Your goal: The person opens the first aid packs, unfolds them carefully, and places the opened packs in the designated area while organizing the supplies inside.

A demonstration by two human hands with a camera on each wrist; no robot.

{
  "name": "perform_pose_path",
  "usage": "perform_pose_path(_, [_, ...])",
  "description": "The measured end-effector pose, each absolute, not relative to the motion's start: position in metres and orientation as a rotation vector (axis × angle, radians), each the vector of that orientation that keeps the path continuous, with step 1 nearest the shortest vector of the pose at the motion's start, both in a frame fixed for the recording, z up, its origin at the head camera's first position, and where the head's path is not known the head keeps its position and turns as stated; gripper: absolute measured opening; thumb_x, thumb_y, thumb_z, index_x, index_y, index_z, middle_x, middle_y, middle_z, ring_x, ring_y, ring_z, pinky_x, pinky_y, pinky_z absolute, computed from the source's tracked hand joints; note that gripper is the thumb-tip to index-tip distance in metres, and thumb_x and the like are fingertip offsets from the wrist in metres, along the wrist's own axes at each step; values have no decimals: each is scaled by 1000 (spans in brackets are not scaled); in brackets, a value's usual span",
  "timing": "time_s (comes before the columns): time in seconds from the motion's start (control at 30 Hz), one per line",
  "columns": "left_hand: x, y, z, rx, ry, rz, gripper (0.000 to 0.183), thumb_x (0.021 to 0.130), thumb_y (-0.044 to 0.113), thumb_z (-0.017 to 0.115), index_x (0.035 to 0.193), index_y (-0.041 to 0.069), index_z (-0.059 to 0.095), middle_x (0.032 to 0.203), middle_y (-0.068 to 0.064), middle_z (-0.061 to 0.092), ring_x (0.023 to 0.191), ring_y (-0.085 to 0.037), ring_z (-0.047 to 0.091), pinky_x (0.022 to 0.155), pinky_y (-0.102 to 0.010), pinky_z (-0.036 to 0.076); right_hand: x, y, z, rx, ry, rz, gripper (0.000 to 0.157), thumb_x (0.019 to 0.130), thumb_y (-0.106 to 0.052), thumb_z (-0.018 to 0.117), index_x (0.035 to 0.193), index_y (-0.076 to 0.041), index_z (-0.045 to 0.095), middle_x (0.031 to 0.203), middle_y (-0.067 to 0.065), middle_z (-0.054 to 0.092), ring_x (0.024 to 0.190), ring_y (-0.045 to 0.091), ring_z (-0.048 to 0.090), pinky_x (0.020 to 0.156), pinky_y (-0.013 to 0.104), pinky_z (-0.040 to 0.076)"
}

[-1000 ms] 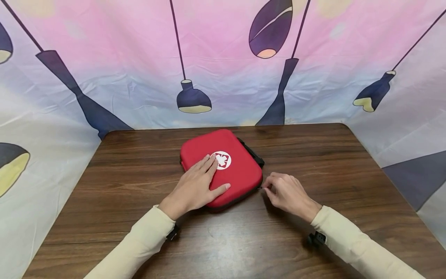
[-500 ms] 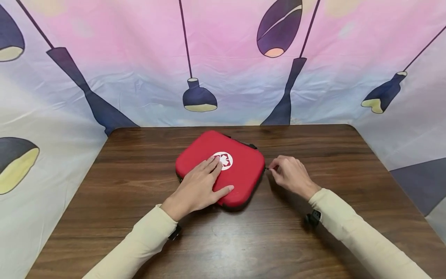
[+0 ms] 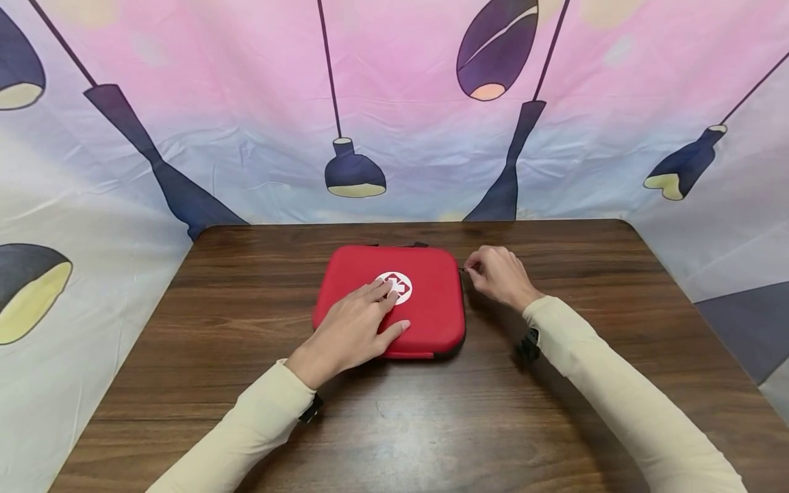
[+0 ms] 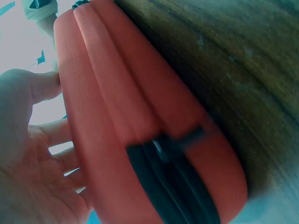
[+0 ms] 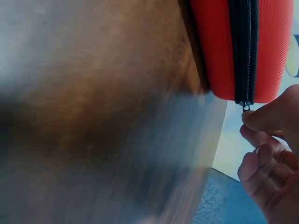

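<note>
The red case (image 3: 431, 305), bearing a white round emblem (image 3: 404, 286), lies flat on the wooden table (image 3: 394, 418) near the middle of the head view, with a black strap (image 3: 420, 244) at its 12 o'clock edge and a printed backdrop (image 3: 407, 75) beyond. The left hand (image 3: 349, 335), reaching in from 8 o'clock, rests on the top with straight fingers over the emblem and the thumb spread apart. At the case's 2 o'clock corner, the right hand (image 3: 501, 276) pinches a small zipper pull (image 5: 246, 108); in the right wrist view, the black zipper (image 5: 243, 51) runs from it toward 12 o'clock.
</note>
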State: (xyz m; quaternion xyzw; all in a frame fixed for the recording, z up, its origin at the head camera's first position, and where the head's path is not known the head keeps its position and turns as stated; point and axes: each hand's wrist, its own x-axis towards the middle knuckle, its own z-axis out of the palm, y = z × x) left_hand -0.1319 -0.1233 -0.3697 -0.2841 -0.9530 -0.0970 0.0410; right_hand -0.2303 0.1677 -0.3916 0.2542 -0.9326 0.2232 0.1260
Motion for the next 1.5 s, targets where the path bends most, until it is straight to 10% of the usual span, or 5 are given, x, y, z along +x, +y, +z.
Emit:
perform_pose_path(0.57, [-136, -119, -371, -715, -2985, -359, 68, 93, 58, 64, 145, 15, 58, 153, -10, 48, 141, -28, 46, 94, -55, 54, -245, 164, -400, 737, -2750, 668, 13, 87, 1, 65, 87, -5, 76, 86, 6, 71, 77, 25, 68, 69, 46, 56])
perform_pose_path(1.5, [-136, -119, -372, -714, -3005, -356, 68, 94, 58, 62, 146, 14, 56, 154, -12, 47, 141, -32, 44, 102, -55, 49, -174, 180, -397, 898, -2713, 628, 14, 82, 5, 70, 83, -9, 73, 81, -2, 69, 69, 14, 65, 59, 37, 55])
